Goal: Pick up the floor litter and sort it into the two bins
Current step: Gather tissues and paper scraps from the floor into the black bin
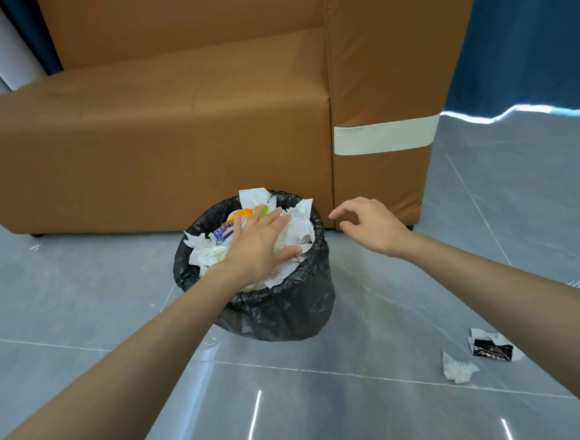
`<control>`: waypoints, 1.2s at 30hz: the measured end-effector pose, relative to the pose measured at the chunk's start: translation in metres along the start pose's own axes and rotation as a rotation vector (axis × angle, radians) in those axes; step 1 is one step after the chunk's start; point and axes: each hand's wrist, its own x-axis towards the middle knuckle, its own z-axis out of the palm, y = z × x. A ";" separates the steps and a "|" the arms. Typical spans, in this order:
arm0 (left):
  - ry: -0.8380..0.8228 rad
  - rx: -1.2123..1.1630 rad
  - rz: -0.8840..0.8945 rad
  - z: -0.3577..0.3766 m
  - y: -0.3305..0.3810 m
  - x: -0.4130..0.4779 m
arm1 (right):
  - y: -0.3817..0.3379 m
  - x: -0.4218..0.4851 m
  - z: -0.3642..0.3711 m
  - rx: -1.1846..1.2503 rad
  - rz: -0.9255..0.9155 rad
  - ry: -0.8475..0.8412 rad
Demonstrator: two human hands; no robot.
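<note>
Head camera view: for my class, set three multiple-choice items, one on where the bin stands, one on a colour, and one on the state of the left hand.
1. Where does the bin stand?
A. on a table
B. on the floor in front of the sofa
C. inside a cupboard

2. What colour is the liner of the bin?
A. white
B. black
C. blue

3. What is the left hand doing?
A. pressing flat on the litter in the bin
B. gripping a bottle
C. resting on the floor

Answers:
1 B: the bin stands on the grey tiles just before the sofa's front.
2 B: glossy black plastic wraps the bin over its rim.
3 A: the straight fingers lie on the papers heaped in the bin.
</note>
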 end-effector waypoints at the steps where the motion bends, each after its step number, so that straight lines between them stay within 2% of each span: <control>1: 0.029 -0.002 0.010 0.000 0.003 -0.001 | 0.001 -0.003 -0.003 0.017 0.011 0.003; 7: 0.173 -0.084 0.118 -0.002 0.039 0.008 | 0.017 -0.022 -0.021 0.045 0.087 0.010; 14: 0.115 -0.149 0.258 0.019 0.110 0.028 | 0.067 -0.070 -0.049 0.078 0.284 0.043; 18: 0.012 -0.156 0.350 0.048 0.154 0.037 | 0.114 -0.116 -0.066 0.046 0.424 0.013; 23: -0.234 -0.130 0.403 0.095 0.202 0.040 | 0.161 -0.185 -0.086 -0.041 0.596 -0.090; 29: -0.432 -0.116 0.471 0.141 0.258 0.039 | 0.197 -0.266 -0.095 -0.087 0.778 -0.101; 36: -0.510 -0.139 0.512 0.179 0.294 0.037 | 0.218 -0.297 -0.086 -0.098 0.835 -0.074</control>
